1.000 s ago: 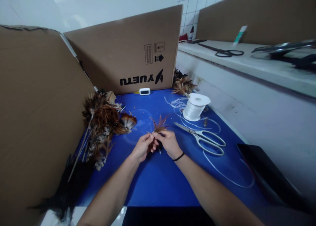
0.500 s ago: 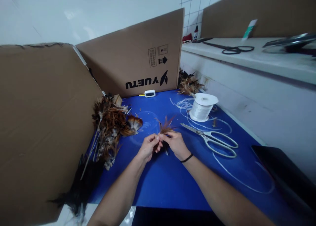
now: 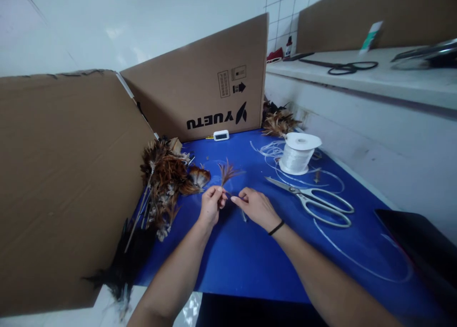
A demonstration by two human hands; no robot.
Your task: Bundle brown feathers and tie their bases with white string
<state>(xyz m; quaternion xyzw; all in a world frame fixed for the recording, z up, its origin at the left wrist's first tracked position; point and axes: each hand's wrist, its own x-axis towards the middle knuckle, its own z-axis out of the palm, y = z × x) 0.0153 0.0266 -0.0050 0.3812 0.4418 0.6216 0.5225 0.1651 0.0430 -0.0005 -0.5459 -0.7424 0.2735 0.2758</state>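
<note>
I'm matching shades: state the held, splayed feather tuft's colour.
Reddish brown: the splayed feather tuft shows best in the head view.

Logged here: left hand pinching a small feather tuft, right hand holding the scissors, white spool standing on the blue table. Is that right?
Not the scissors: the head view shows them lying on the blue table, apart from the right hand. The left hand does pinch the small feather tuft, and the white spool stands there.
</note>
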